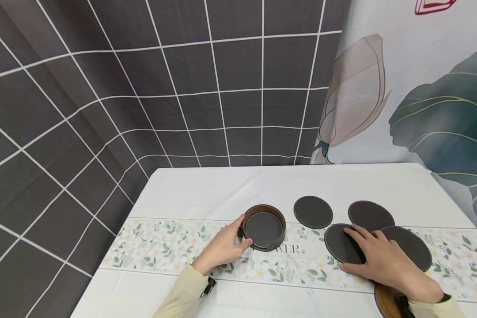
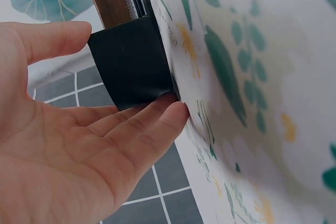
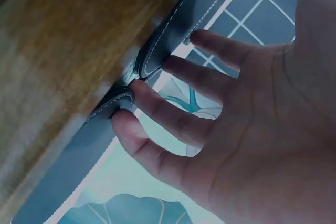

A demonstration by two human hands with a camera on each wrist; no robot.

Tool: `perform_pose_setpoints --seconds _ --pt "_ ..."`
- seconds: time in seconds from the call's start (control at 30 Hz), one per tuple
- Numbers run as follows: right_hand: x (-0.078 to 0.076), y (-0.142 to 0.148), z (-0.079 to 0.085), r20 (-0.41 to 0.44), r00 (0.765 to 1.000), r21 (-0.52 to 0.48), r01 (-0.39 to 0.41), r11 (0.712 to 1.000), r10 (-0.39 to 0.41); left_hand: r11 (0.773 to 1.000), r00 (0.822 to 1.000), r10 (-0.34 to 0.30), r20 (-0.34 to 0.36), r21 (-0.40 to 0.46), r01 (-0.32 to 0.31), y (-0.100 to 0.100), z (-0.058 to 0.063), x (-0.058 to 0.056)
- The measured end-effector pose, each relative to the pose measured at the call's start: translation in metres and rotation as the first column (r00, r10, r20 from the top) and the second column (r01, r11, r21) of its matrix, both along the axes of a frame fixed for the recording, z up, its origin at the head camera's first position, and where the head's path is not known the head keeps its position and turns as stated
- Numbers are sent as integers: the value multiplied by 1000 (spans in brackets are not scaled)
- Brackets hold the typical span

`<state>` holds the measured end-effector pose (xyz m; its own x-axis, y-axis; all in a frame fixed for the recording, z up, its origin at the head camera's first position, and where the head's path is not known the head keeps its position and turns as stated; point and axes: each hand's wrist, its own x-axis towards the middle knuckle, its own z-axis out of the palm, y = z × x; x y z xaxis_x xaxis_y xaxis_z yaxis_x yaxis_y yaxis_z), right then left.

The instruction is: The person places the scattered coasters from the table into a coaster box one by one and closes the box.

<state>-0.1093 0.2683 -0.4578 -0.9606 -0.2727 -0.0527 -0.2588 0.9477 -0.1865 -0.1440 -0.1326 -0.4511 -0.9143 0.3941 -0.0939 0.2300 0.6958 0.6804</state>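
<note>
My left hand [image 1: 222,247] holds a round, dark coaster holder [image 1: 281,236] with a brown inner wall, its thumb and fingers against the near left side. A dark disc lies inside the holder. In the left wrist view, the thumb touches the holder's rim [image 2: 100,31] and the other fingers lie along its outer wall. My right hand [image 1: 385,260] is spread over a round black coaster [image 1: 337,240], covering its right part. Stitched dark edges [image 3: 168,30] show close to the right fingertips in the right wrist view. Whether the fingers press or pinch is unclear.
Behind the right hand lie a black coaster [image 1: 313,212] and a dark brownish one [image 1: 370,214]. Another dark coaster [image 1: 415,247] sits to its right, partly covered. A brown disc [image 1: 385,300] lies beneath the right wrist. A floral runner [image 1: 155,243] crosses the white table [image 1: 206,190].
</note>
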Motion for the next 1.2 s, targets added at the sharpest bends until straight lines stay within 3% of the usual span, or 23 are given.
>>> perform_pose_setpoints --seconds 0.47,0.9,1.2 --pt "-1 0 -2 14 1000 -14 -12 1000 12 1000 1000 4 2 2 -4 0 3 2" --pt "1 -6 -5 -46 999 -21 -14 1000 13 1000 1000 -2 -4 -2 2 -1 2 2" --pt "-1 -5 -1 -70 998 -104 -12 994 5 1000 1000 -1 -2 4 1 0 2 3"
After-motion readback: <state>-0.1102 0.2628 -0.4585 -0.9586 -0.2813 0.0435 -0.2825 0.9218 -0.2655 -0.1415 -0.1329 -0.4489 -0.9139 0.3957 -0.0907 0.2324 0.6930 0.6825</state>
